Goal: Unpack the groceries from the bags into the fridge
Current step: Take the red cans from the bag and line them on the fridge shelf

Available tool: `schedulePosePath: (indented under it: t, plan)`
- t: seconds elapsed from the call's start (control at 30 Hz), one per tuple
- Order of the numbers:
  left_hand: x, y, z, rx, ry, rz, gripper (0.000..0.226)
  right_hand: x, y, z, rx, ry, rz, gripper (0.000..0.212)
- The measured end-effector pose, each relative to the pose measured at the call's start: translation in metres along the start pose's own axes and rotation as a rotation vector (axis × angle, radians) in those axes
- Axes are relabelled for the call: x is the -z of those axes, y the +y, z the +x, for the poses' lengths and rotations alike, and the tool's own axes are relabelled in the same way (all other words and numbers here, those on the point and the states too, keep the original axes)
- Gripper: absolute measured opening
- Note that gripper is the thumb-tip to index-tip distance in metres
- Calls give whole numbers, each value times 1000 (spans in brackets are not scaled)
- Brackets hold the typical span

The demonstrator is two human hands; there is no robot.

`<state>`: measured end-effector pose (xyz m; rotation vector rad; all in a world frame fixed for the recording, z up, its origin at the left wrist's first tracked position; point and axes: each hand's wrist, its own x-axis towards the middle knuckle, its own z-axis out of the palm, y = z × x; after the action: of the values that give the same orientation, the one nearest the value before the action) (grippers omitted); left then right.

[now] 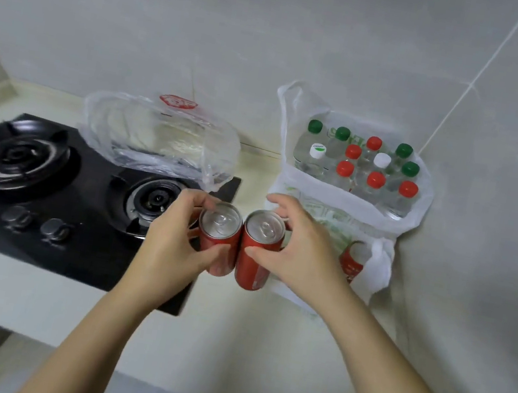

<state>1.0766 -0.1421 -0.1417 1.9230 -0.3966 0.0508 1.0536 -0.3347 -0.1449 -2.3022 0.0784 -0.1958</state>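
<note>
Left hand (171,243), right hand (296,254) hold red cans (221,236) (touching).

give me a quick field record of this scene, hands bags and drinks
left hand: grips a red aluminium drink can, upright
right hand: grips a second red can, beside the first
white bag: thin white plastic bag, open, in the wall corner
bag contents: clear bottles with green, red and white caps; a third red can lower down
other bag: crumpled clear plastic bag on the back of the black gas hob
</note>
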Motion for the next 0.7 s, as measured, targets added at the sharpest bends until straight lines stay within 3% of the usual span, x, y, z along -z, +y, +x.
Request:
schedulePosePath:
  t: [0.23,0.7]
  plan:
    - [3,-43,-45,253,17,-39,52,-59,24,-26,-7,-178,-32,79]
    - [-36,-99,-60,272,30,-43,47,-90,64,-44,-102,-99,-23,78]
